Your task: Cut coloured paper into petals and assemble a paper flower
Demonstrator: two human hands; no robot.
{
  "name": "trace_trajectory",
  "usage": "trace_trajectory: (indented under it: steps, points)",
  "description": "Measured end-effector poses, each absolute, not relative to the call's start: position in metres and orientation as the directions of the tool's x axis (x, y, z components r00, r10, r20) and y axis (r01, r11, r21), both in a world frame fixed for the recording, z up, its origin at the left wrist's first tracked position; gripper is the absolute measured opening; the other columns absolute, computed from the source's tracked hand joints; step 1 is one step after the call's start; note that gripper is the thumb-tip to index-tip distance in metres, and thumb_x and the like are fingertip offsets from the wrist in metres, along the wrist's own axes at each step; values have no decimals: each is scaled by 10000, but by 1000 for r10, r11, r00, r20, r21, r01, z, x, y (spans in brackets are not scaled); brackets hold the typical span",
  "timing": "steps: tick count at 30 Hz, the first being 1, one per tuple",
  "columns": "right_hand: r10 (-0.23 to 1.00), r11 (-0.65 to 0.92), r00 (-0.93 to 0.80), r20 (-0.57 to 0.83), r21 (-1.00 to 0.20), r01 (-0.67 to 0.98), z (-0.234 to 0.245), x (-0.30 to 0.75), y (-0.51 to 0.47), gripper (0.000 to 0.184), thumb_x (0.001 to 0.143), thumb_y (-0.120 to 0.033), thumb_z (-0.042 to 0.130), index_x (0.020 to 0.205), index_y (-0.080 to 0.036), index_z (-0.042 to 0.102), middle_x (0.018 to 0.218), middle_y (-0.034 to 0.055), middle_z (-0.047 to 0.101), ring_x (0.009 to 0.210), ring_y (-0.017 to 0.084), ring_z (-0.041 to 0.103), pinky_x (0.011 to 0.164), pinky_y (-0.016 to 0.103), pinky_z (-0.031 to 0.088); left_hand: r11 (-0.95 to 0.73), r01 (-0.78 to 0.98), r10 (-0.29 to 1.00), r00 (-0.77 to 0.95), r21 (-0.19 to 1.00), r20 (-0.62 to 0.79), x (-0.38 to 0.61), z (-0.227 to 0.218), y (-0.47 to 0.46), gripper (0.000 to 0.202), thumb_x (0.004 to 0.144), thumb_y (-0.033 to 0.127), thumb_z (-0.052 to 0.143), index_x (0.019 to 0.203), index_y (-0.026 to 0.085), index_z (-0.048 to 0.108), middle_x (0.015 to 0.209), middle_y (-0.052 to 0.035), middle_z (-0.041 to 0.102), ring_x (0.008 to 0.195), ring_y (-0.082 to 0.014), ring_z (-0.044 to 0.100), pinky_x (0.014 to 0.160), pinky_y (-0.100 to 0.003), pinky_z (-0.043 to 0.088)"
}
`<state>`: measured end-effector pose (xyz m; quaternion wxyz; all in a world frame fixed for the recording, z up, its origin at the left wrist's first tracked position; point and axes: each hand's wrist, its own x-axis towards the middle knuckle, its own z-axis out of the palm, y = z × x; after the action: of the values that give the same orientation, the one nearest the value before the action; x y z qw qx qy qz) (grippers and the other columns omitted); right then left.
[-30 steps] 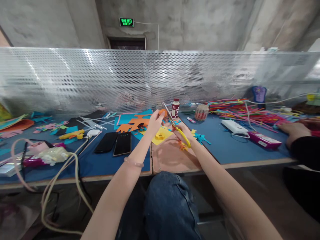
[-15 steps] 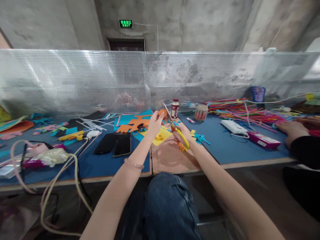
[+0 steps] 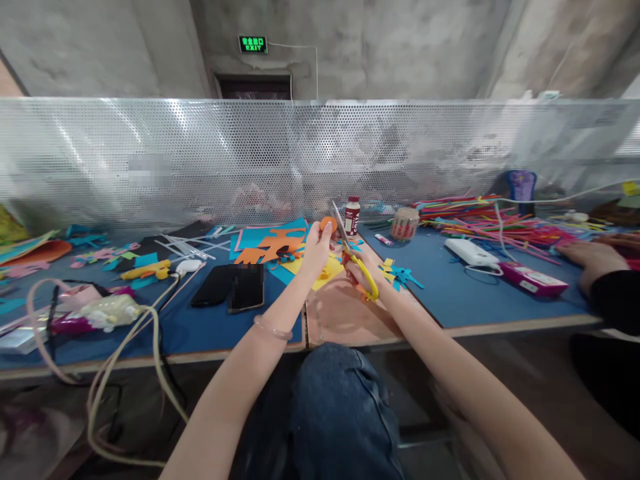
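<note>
My left hand (image 3: 317,248) is raised above the table and pinches a small orange paper piece (image 3: 327,224) at its fingertips. My right hand (image 3: 361,269) is wrapped round the yellow handles of a pair of scissors (image 3: 353,257). The metal blades point up and away, with their tips right beside the orange piece. Below the hands lie a yellow paper sheet (image 3: 327,271) and larger orange paper cut-outs (image 3: 270,247) on blue paper.
Two dark phones (image 3: 231,292) lie left of my hands on the blue table (image 3: 450,293). A small bottle (image 3: 352,215), a white power bank (image 3: 471,252), a pink box (image 3: 533,279) and many coloured straws (image 3: 490,220) sit right. Another person's hand (image 3: 585,256) rests far right. Cables (image 3: 115,347) hang left.
Both hands stayed close together; the scissors and the orange piece shifted slightly to the right and the blades stand a little steeper.
</note>
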<state>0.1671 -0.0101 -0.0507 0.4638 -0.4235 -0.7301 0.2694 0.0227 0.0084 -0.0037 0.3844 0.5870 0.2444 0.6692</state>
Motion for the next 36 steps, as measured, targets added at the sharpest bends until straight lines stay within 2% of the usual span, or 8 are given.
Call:
trace_trajectory:
  steps: [12,27,36]
  points:
    - [886,464,-201,419,-821,333,-54,167,-8,138,742,-260,436,844,-193,500,542,-62,457,386,91,454,374,196,393,-614,-181,784,-22,769,620,24,-4,7,412,850,599,487,803,191,452,765,-25,563,641,-110,530,578,-251,443]
    - [859,512,-209,467,-779,362,-58,168,-3,145,737,-250,437,834,-183,521,559,-52,478,413,87,481,397,180,378,-636,-127,769,-28,761,639,23,0,4,389,863,574,485,829,187,467,771,-39,594,662,-121,567,576,-254,458]
    - [865,502,-209,457,-794,343,-59,168,-4,145,744,-256,446,842,-180,521,547,-54,479,398,88,477,378,176,379,-653,-105,756,-41,750,653,22,0,4,385,876,570,464,838,187,471,769,-38,595,655,-121,566,591,-262,462]
